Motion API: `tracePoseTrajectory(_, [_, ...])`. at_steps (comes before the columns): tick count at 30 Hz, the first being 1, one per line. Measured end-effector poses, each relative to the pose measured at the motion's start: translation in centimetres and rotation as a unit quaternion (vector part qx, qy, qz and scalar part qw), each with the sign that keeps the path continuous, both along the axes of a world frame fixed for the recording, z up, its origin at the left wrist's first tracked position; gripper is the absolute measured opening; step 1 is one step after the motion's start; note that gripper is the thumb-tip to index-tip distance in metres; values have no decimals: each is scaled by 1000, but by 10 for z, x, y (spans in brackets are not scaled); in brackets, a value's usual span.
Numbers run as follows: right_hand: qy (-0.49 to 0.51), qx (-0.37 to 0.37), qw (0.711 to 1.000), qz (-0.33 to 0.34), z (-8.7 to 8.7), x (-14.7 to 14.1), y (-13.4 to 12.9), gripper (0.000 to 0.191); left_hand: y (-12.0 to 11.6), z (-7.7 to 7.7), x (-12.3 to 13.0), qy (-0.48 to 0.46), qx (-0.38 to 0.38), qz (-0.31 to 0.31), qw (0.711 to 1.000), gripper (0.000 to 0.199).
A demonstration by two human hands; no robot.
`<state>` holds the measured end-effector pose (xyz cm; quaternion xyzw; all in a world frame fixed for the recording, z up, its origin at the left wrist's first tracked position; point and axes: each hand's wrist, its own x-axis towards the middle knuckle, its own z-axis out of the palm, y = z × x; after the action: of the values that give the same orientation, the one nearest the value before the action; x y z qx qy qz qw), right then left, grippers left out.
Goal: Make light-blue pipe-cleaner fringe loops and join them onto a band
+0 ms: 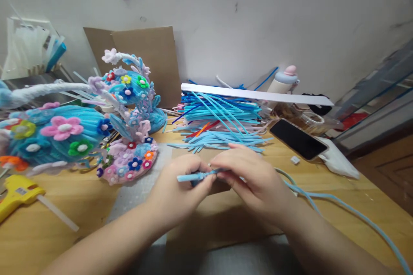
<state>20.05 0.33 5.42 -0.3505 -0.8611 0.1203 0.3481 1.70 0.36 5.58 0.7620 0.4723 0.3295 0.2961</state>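
Note:
Both of my hands meet over a brown cardboard sheet (222, 219) on the table. A light blue pipe cleaner (190, 177) runs between them, with a twisted stretch near the fingertips. My left hand (182, 184) is closed, pinching it between thumb and forefinger, and its short end sticks out to the left. My right hand (254, 176) is closed on the same piece from the other side; part of it is hidden by the fingers. Just beyond my hands lies a pile of light blue pipe cleaners (219, 139), with darker blue ones (222, 109) stacked behind.
Pipe-cleaner flower ornaments (64, 129) crowd the left side, near a yellow glue gun (22, 195). At the right are a phone (298, 139), a light blue cable (355, 210) and a bottle (282, 86). A white strip (254, 93) lies across the stack, and a cardboard panel (151, 60) leans on the wall.

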Motion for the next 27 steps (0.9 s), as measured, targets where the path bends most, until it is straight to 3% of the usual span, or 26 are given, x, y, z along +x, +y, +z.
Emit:
tracePoseTrajectory(3, [16, -51, 998, 36, -4, 1, 2, 20, -4, 2, 0, 2, 12, -12, 1000, 14])
tracePoseTrajectory(7, [23, -65, 997, 43, -2, 7, 4, 20, -2, 4, -1, -24, -16, 14, 999, 16])
tracePoseTrajectory(18, [-58, -111, 992, -13, 2, 29, 26, 16, 11, 9, -9, -129, -126, 66, 981, 17])
tracePoseTrajectory(20, [-51, -67, 995, -48, 0, 28, 25, 14, 15, 7, -11, -141, -136, 67, 978, 18])
tracePoseTrajectory(24, [41, 128, 979, -154, -12, 11, 15, 21, 24, -1, -14, -162, -117, 108, 974, 20])
tracePoseTrajectory(27, [13, 134, 984, -118, -26, -6, 10, 22, 26, -8, -14, -183, -116, 135, 967, 21])
